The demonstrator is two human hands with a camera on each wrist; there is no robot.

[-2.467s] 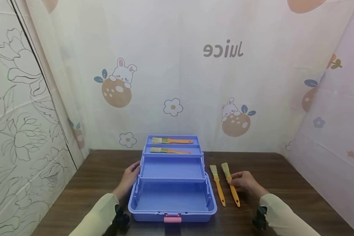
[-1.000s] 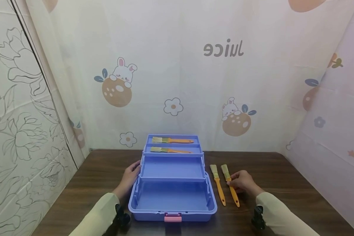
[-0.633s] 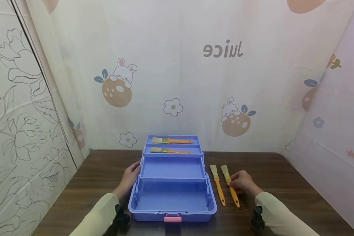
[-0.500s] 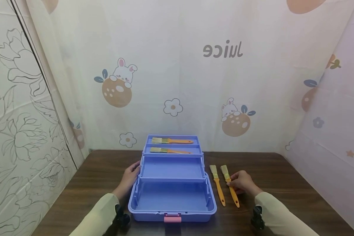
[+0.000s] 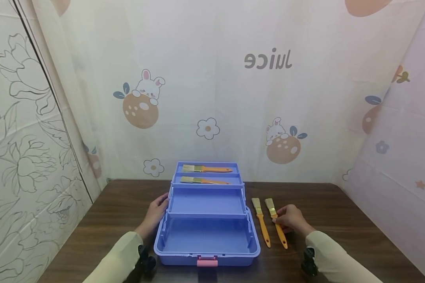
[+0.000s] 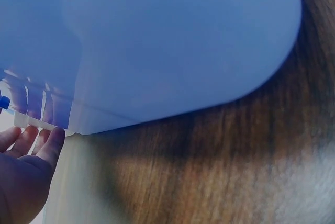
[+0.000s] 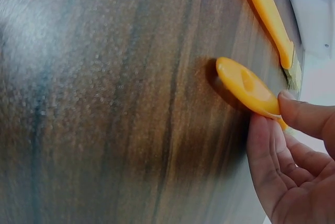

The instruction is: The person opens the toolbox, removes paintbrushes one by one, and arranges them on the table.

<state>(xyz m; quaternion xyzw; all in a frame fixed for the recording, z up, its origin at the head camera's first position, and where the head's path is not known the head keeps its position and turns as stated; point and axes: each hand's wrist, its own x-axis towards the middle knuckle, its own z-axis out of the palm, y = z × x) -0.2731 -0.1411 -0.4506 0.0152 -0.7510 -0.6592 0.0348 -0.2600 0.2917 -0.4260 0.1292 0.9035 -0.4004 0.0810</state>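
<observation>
A blue plastic toolbox (image 5: 207, 259) stands in the middle of the table with its tiers folded out. My left hand (image 5: 156, 214) rests against its left side; in the left wrist view its fingertips (image 6: 55, 132) touch the lower edge of the blue wall. My right hand (image 5: 293, 218) pinches the orange handle of a flat paintbrush (image 5: 281, 236) between thumb and fingers, right of the box. In the right wrist view the handle's end (image 7: 243, 82) points away from the hand, close over the wood. A second paintbrush (image 5: 263, 228) lies between it and the box.
Two more paintbrushes lie crosswise in the upper trays, one in the top tray (image 5: 216, 169) and one just below (image 5: 209, 181). A pink latch (image 5: 207, 261) sits on the box front. Patterned curtains (image 5: 212, 98) border the dark wooden table (image 5: 102, 220) behind and at the sides.
Compared with the earliest frame, my right hand and the pinched paintbrush have shifted very slightly left and nearer. Over the last half second nothing has visibly moved.
</observation>
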